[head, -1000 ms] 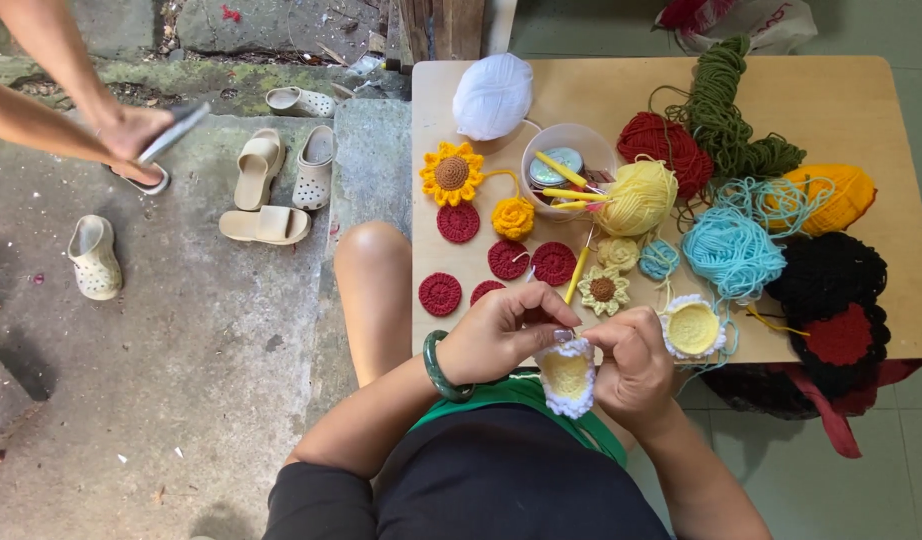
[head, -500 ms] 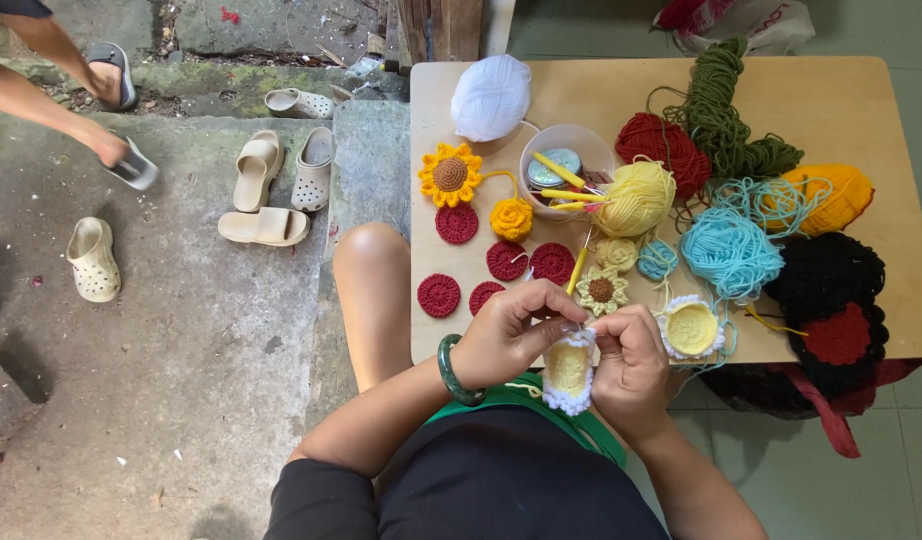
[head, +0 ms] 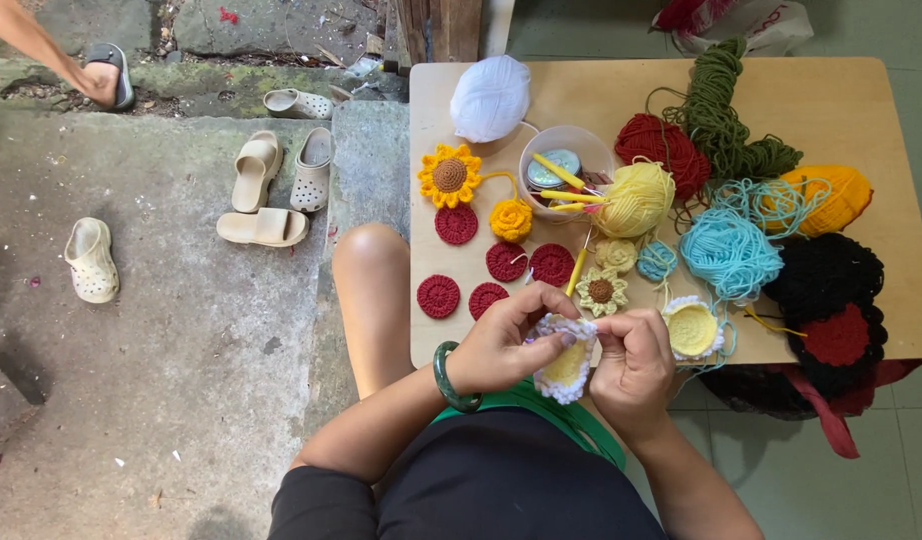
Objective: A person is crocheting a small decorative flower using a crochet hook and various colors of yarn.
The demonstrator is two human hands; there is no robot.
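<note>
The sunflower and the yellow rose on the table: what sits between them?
Only a short yellow yarn strand over bare tabletop separates sunflower from rose, head view.

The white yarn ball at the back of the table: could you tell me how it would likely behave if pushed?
The white yarn ball looks rounded, so it would probably roll. It seems soft and light, likely denting rather than breaking. The cup touching it might stop it.

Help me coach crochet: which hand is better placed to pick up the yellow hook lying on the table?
Probably the right hand. The yellow hook lies just beyond it, and the left hand grips the yellow and white crochet piece. Both hands touch that piece, so the right must let go first.
</note>
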